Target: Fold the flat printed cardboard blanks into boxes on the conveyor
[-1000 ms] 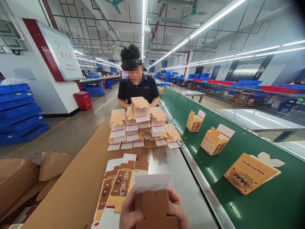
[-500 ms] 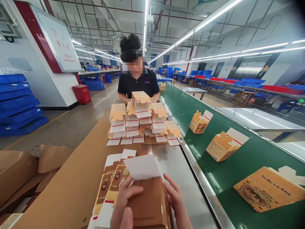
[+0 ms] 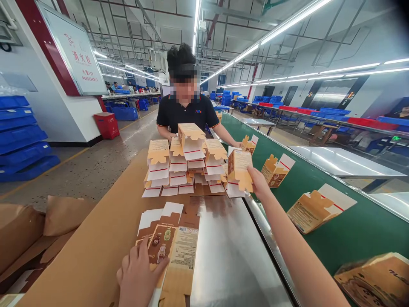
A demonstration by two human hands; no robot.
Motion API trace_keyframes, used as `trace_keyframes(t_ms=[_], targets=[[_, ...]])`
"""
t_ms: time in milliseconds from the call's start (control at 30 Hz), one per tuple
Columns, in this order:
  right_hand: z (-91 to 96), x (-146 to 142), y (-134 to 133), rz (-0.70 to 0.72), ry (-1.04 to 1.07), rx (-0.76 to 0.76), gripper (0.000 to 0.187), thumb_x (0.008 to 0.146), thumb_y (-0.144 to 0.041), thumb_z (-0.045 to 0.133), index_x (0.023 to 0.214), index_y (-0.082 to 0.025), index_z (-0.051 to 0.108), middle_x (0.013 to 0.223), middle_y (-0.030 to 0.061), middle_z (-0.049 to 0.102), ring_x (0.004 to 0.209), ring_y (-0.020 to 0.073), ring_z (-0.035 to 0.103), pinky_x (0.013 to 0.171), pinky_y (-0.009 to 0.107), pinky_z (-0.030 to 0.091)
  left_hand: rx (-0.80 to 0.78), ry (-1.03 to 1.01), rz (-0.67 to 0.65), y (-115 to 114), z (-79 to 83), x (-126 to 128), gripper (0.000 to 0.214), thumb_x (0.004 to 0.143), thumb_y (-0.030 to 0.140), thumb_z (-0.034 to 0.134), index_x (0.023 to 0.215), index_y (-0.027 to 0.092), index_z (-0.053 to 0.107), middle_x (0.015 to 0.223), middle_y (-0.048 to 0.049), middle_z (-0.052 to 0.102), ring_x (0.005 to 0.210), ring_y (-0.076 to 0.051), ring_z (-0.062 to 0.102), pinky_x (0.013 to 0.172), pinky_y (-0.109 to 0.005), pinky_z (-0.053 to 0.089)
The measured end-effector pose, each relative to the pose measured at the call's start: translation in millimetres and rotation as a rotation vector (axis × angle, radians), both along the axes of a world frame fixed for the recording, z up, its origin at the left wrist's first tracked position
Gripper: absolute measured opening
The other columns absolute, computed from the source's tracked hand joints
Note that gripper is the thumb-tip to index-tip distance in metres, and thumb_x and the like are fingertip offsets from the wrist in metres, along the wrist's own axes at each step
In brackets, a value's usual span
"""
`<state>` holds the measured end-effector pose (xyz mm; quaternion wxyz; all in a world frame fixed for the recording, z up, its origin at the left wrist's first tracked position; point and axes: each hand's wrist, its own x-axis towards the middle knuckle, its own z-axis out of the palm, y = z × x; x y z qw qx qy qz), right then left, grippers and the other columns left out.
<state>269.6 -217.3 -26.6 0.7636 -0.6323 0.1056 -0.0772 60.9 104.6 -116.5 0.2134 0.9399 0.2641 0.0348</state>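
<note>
From my end, the right hand point(image 3: 258, 182) is reached way out, pinching a folded box point(image 3: 241, 166) by its right side, where half a second ago both hands were wrapped around a carton right up close to the camera. That box is now at the right end of the stacked boxes point(image 3: 191, 153); I can't tell if it's touching the one under it. The left hand point(image 3: 140, 268) has dropped onto the flat cartons point(image 3: 185, 243), fingers loosely spread over the printed brown panel and thumb angled off to the right. The metal plate point(image 3: 230, 243) beside them is showing way more now that the close-up carton is gone from in front of it. Over on the green belt point(image 3: 315, 251), the boxes have slid closer to me, and the nearest box point(image 3: 377, 281) is blurry and cut off in the corner. Across the stack, the co-worker point(image 3: 188, 113) has an arm stretched out to the belt now, hand right by a small box point(image 3: 248, 144) there.
</note>
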Motion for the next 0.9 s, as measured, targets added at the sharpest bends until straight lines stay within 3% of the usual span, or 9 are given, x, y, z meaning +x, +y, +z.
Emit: trace_keyframes(t_ms=[100, 200, 333, 400, 467, 567, 700, 833, 900], targets=[[0.1, 32.6, 13.8, 0.058, 0.002, -0.109, 0.025, 0.094, -0.034, 0.061, 0.11, -0.016, 0.064, 0.113, 0.0067, 0.067, 0.098, 0.0207, 0.066, 0.086, 0.042, 0.055, 0.005, 0.038, -0.003, 4.6, -4.6, 1.6, 0.08, 0.068, 0.055, 0.042, 0.134, 0.01, 0.045, 0.122, -0.0219, 0.058, 0.116, -0.044, 0.049, 0.094, -0.055, 0.035], [-0.7, 25.1, 14.3, -0.033, -0.056, -0.196, 0.029, 0.094, -0.034, 0.062, 0.119, -0.018, 0.061, 0.131, 0.009, 0.059, 0.118, 0.0262, 0.058, 0.1, 0.051, 0.046, -0.055, 0.065, -0.026, 9.0, -2.8, 2.6, 0.065, 0.066, 0.053, 0.047, 0.12, 0.016, 0.051, 0.109, -0.0164, 0.063, 0.108, -0.04, 0.055, 0.09, -0.05, 0.039], [-13.8, -40.3, 14.0, -0.153, -0.178, -0.243, 0.037, 0.089, -0.035, 0.065, 0.122, -0.02, 0.058, 0.142, 0.0095, 0.051, 0.133, 0.0297, 0.044, 0.112, 0.053, 0.031, -0.137, 0.06, -0.016, 15.0, 7.1, 4.1, 0.054, 0.058, 0.055, 0.053, 0.097, 0.018, 0.049, 0.112, -0.0213, 0.056, 0.112, -0.044, 0.052, 0.092, -0.051, 0.039], [-29.7, -85.6, 26.2, -0.099, -0.182, -0.215, 0.041, 0.081, -0.044, 0.07, 0.114, -0.023, 0.062, 0.135, 0.0094, 0.056, 0.129, 0.0302, 0.047, 0.111, 0.05, 0.033, -0.231, 0.066, -0.013, 17.8, 15.6, 4.6, 0.052, 0.055, 0.056, 0.058, 0.09, 0.02, 0.045, 0.105, -0.0213, 0.058, 0.107, -0.045, 0.055, 0.09, -0.054, 0.041], [-48.7, -128.2, 47.2, -0.01, -0.121, -0.155, 0.048, 0.07, -0.054, 0.076, 0.107, -0.026, 0.065, 0.128, 0.0104, 0.062, 0.125, 0.0328, 0.051, 0.107, 0.051, 0.036, -0.402, 0.06, -0.049, 18.3, 26.2, 3.1, 0.049, 0.062, 0.06, 0.057, 0.09, 0.022, 0.043, 0.095, -0.0166, 0.064, 0.096, -0.041, 0.062, 0.082, -0.052, 0.048], [-67.9, -173.5, 81.7, 0.122, 0.023, -0.013, 0.058, 0.063, -0.063, 0.078, 0.107, -0.028, 0.067, 0.123, 0.0126, 0.066, 0.119, 0.035, 0.058, 0.101, 0.056, 0.042, -0.698, -0.022, -0.185, 8.9, 41.9, -6.7, 0.053, 0.075, 0.065, 0.05, 0.104, 0.022, 0.046, 0.106, -0.0124, 0.069, 0.1, -0.031, 0.067, 0.084, -0.042, 0.054], [-56.1, -203.7, 100.6, 0.348, 0.115, 0.19, 0.057, 0.065, -0.063, 0.078, 0.101, -0.021, 0.072, 0.1, 0.0137, 0.076, 0.091, 0.0318, 0.072, 0.081, 0.046, 0.056, -0.884, -0.134, -0.308, -23.8, 54.4, -31.8, 0.071, 0.077, 0.068, 0.05, 0.13, 0.022, 0.04, 0.143, -0.0144, 0.053, 0.133, -0.029, 0.05, 0.104, -0.039, 0.046], [-37.0, -232.2, 98.9, 0.331, 0.119, 0.259, 0.044, 0.062, -0.054, 0.085, 0.087, -0.019, 0.075, 0.081, 0.0082, 0.077, 0.074, 0.0252, 0.073, 0.073, 0.037, 0.058, -0.77, -0.296, -0.183, -58.8, 65.8, -49.3, 0.084, 0.075, 0.063, 0.057, 0.141, 0.018, 0.03, 0.152, -0.0187, 0.039, 0.144, -0.033, 0.032, 0.117, -0.05, 0.028], [-39.6, -247.3, 101.3, 0.351, 0.077, 0.235, 0.052, 0.056, -0.061, 0.086, 0.091, -0.023, 0.076, 0.081, 0.0076, 0.077, 0.078, 0.0282, 0.073, 0.075, 0.039, 0.058, -0.76, -0.386, -0.216, -72.9, 71.3, -53.3, 0.1, 0.065, 0.058, 0.071, 0.145, 0.017, 0.026, 0.148, -0.0191, 0.044, 0.142, -0.037, 0.036, 0.115, -0.054, 0.032]])
